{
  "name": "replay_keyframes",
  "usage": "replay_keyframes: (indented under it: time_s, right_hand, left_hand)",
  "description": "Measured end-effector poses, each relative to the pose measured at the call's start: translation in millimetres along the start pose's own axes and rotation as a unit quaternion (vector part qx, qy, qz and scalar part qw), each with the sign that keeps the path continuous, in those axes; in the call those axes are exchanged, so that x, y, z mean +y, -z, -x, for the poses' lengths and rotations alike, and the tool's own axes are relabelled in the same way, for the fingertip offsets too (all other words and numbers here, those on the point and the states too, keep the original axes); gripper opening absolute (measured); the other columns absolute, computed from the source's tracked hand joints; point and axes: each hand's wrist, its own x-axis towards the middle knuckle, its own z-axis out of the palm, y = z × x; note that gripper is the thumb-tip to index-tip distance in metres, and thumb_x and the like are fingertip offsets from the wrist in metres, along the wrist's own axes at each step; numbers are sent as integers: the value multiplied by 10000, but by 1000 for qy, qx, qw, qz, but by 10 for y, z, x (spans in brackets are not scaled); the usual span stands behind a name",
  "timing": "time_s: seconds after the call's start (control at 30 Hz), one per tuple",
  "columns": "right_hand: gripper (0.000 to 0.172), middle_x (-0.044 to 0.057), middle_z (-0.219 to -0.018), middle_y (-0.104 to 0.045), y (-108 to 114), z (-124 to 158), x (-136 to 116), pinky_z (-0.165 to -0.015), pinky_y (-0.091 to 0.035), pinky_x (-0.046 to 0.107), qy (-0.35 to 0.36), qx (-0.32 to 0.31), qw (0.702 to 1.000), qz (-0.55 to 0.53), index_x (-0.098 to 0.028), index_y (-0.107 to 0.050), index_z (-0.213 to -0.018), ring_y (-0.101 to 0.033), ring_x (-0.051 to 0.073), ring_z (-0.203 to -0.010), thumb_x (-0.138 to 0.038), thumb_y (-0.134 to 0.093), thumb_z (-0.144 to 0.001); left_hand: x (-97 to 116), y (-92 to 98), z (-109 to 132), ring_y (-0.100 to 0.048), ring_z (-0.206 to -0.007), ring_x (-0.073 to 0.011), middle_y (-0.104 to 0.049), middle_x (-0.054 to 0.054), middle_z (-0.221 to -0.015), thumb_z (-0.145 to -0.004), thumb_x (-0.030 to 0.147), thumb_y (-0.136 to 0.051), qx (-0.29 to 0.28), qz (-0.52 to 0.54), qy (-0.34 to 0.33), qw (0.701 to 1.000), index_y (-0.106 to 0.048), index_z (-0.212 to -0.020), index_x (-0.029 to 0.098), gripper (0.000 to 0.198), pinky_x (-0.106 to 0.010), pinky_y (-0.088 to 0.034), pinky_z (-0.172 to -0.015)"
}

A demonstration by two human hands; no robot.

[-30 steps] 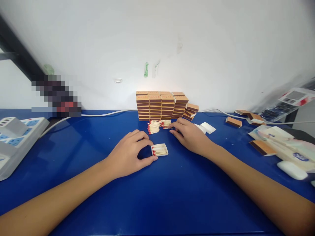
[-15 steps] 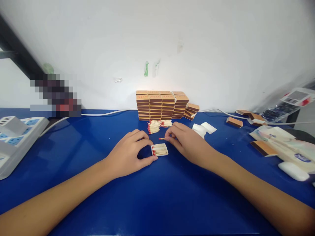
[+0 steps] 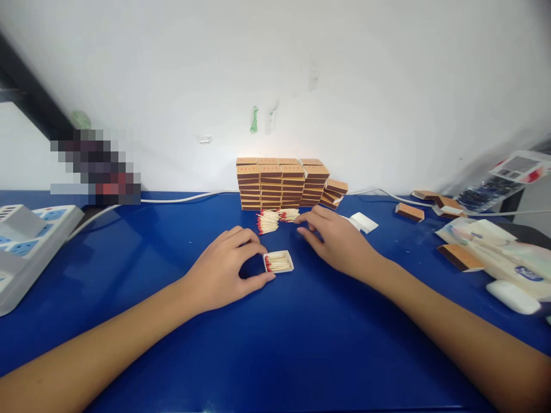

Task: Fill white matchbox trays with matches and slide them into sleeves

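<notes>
A small white matchbox tray [image 3: 289, 253] lies on the blue table, with several red-tipped matches [image 3: 278, 264] lying side by side in it. My left hand [image 3: 230, 267] grips the tray's left end between thumb and forefinger. To the tray's upper right, my right hand [image 3: 331, 229] hovers with thumb and forefinger apart and nothing between them. Close to its fingertips are a small heap of matches [image 3: 289, 215] and a larger bundle [image 3: 268, 221], both in front of the stacked boxes.
Closed matchboxes [image 3: 271, 186] form a stack against the wall. White empty-looking trays [image 3: 364, 221] lie behind my right hand. Loose matchboxes [image 3: 410, 212], a tissue pack [image 3: 512, 258] and a white rounded object [image 3: 513, 296] are on the right. A power strip [image 3: 47, 246] stands left.
The match that my right hand pinched now lies in the tray with the others. My right hand has opened and moved up and right. My left hand stays at the tray.
</notes>
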Motion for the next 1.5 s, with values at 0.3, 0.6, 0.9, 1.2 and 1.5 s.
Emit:
replay_keyframes:
  time_s: [0.3, 0.6, 0.9, 1.2, 1.5]
  right_hand:
    - [247, 103, -1012, -630, -109, -56, 217, -802, -514, 392, -17, -14, 999, 27, -196, -693, -1178, -635, 253, -883, -259, -492, -1049]
    - [253, 92, -990, -635, -118, -72, 204, -777, -501, 380, -30, -19, 999, -2, -190, -718, -1163, -630, 234, -841, -265, -507, -1046]
    - [189, 59, -939, -600, -128, -79, 128, -699, -458, 328, -34, -14, 998, -57, -215, -733, -1091, -573, 193, -757, -262, -562, -1025]
    - [124, 46, -875, -608, -159, -142, 177, -678, -440, 320, -74, -36, 995, -57, -198, -671, -920, -571, 192, -733, -258, -608, -1008]
    - [149, 93, -995, -648, -2, -61, 115, -772, -496, 357, 0, -56, 998, 16, -213, -615, -950, -644, 237, -872, -221, -507, -1053]
  left_hand:
    - [1, 9, 13, -630, -999, -250, -695, -75, -1095, -927, 399, -778, -1, -9, 2, 1000, -743, -1096, 198, 265, -442, -542, -912]
    - [8, 13, 20, -625, -1007, -249, -695, -77, -1099, -935, 403, -768, -4, -4, 4, 1000, -740, -1095, 198, 261, -444, -537, -914]
    - [1, 0, 12, -627, -1005, -251, -695, -78, -1097, -933, 403, -769, -4, -3, 3, 1000, -739, -1097, 204, 260, -446, -539, -923]
    - [-1, -1, 21, -623, -1004, -242, -695, -76, -1106, -942, 420, -757, -4, -1, 0, 1000, -741, -1107, 204, 272, -441, -539, -929]
    - [-4, 13, 14, -626, -992, -249, -697, -80, -1097, -936, 408, -765, -3, -3, 3, 1000, -744, -1106, 213, 259, -448, -545, -923]
